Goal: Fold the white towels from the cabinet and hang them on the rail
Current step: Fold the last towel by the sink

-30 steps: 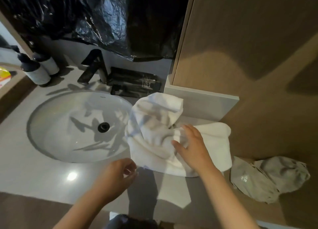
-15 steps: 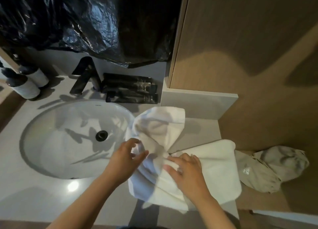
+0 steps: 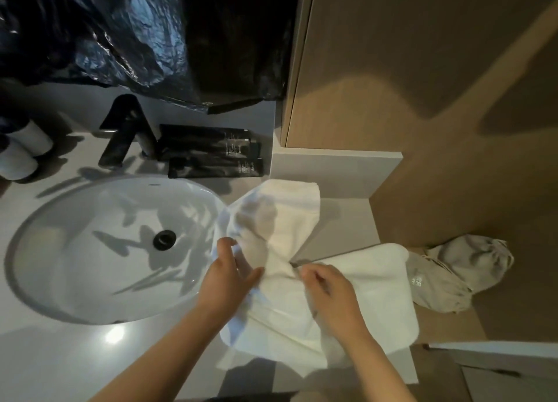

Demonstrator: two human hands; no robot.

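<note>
Grey countertop bears a limp-looking white terry towel; right hand pinches its bunched middle, left hand half-curled, grip unclear; corners likely hold best.

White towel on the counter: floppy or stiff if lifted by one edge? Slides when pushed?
Likely floppy: the white towel is bunched and creased where the left hand and right hand gather it, so it should sag from one grip. On the glossy counter a push would likely wrinkle it rather than shift it whole.
</note>
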